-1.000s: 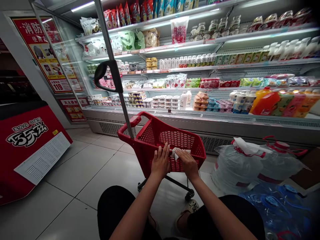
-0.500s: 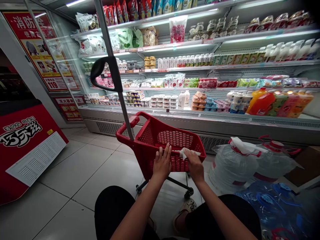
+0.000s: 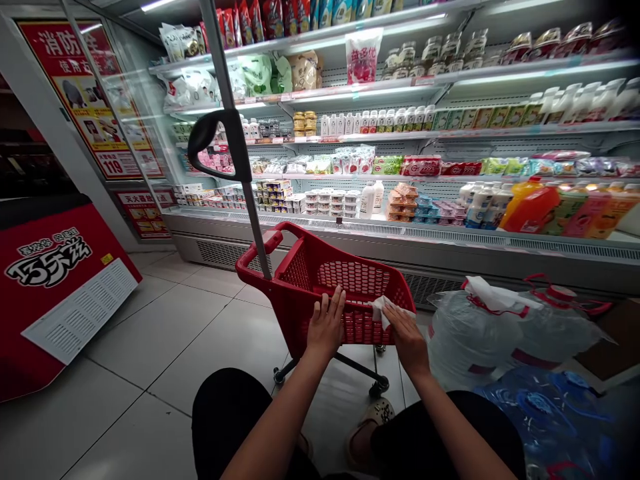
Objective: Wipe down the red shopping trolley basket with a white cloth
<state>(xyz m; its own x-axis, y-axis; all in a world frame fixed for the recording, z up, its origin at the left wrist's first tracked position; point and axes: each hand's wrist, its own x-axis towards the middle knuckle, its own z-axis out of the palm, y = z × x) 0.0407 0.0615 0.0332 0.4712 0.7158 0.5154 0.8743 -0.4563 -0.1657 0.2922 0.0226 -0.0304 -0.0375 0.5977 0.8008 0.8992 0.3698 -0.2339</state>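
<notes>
A red plastic shopping basket cart [image 3: 290,313] stands in front of my knees, its slotted side facing me. My left hand [image 3: 327,325] rests on the near side wall with fingers stretched out and nothing in it. At the right part of the near rim, my right hand [image 3: 407,337] presses a white wipe [image 3: 382,307] against the basket. Part of the wipe is hidden under the fingers. From the cart's left end rises a grey pole with a black loop handle [image 3: 243,147]. The inside of the basket shows only in part.
Ahead runs a refrigerated shelf unit [image 3: 320,230] stocked with bottles, jars and packs. Large wrapped water jugs [image 3: 470,333] and blue-capped bottles [image 3: 540,407] stand on the floor at right. A red freezer chest [image 3: 60,327] is at left. My knees flank the cart.
My right hand has slid right along the near rim with the wipe, its fingers now flatter. My left hand stays on the side wall. The view has shifted slightly.
</notes>
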